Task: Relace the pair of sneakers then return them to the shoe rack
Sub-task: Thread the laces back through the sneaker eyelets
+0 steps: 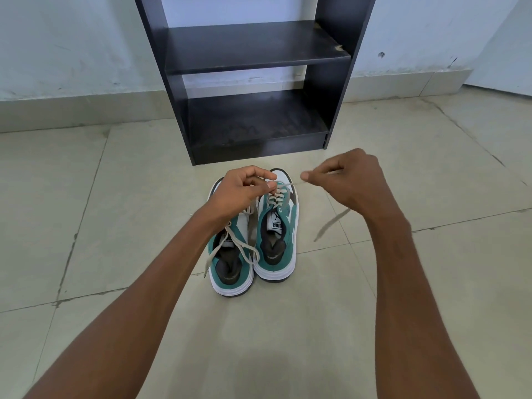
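Note:
Two green and white sneakers stand side by side on the floor, toes toward the dark shoe rack (253,119). The left sneaker (230,263) has its beige lace lying loose over the collar. The right sneaker (277,240) is laced at the lower eyelets only. My left hand (244,190) pinches the lace at the right sneaker's eyelets near the toe. My right hand (349,180) pinches the same lace (293,183) and holds it taut to the right. The lace's free end (331,223) hangs down beside my right wrist.
The rack's two shelves hold nothing and it stands against a pale wall (72,47). Beige floor tiles (115,182) spread on all sides of the shoes.

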